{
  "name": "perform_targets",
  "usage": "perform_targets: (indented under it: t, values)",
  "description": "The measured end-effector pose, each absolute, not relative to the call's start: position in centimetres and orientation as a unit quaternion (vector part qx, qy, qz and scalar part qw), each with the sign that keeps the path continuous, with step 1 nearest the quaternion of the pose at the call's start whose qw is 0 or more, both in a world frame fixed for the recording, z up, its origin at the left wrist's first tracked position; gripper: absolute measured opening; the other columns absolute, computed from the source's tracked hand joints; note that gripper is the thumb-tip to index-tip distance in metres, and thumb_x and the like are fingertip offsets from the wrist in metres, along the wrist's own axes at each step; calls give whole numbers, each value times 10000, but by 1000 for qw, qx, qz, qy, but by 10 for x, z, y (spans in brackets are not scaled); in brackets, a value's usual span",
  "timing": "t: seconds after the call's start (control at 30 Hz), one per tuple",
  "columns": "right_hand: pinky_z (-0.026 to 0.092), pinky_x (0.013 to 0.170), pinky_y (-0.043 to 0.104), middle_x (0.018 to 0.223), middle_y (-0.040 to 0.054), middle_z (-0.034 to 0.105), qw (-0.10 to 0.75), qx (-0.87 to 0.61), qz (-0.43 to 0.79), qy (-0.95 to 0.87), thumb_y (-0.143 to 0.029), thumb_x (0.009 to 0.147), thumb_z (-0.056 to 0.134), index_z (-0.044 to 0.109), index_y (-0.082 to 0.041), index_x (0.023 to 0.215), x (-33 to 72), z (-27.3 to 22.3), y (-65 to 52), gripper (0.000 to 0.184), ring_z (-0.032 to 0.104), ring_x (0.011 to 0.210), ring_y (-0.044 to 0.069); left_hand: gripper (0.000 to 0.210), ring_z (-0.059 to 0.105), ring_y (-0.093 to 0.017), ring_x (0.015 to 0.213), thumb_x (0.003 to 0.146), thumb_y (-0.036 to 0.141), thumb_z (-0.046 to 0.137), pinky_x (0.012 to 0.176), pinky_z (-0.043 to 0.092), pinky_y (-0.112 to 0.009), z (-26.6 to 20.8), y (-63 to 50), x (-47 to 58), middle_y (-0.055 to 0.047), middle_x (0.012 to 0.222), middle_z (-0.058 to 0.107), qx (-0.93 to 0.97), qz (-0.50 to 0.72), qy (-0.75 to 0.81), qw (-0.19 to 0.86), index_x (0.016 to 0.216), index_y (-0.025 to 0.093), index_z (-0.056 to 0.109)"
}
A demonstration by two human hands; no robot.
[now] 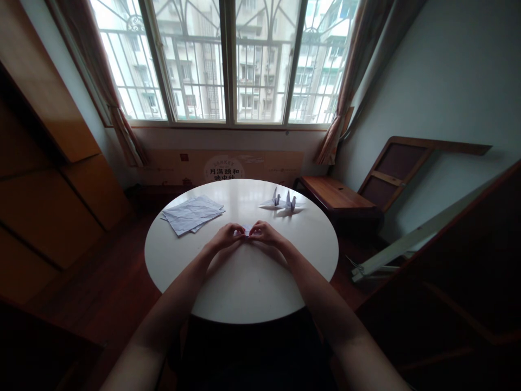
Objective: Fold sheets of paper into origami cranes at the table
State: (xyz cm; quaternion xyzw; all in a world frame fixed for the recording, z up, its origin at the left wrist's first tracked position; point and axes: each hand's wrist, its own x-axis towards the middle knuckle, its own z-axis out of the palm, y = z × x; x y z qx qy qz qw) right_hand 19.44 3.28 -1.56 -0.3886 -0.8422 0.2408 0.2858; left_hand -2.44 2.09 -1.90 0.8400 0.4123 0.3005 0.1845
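Both hands together at the middle of the round white bench (244, 293), fingertips meeting over a small folded paper (247, 231). Left hand (227, 237) pinching one side of the paper, right hand (264, 233) pinching the other side, fingers narrow and closed on it. Paper pressed low, touching or almost touching the bench (too small to tell the exact fold).

Probably a middle step of folding: a crease being made or sharpened between the fingertips. Next move, by judgement, asks for steady pressure along the crease and edges kept aligned, with one hand holding while the other slides.

Beyond the left hand, a loose stack of paper sheets (191, 213). Beyond the right hand, two finished paper cranes (285, 201), standing just beside each other.
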Motion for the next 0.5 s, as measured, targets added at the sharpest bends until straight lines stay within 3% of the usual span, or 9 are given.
perform_targets:
  t: [0.5]
  values:
    - [446,663,251,822,63,605,272,-387,239,-848,-317,802,695,761,-136,819,195,-13,32,193,567,698,139,192,640,-176,786,803,323,634,745,481,-266,-20,23,-25,-59,869,717,839,304,392,225,812,158,730]
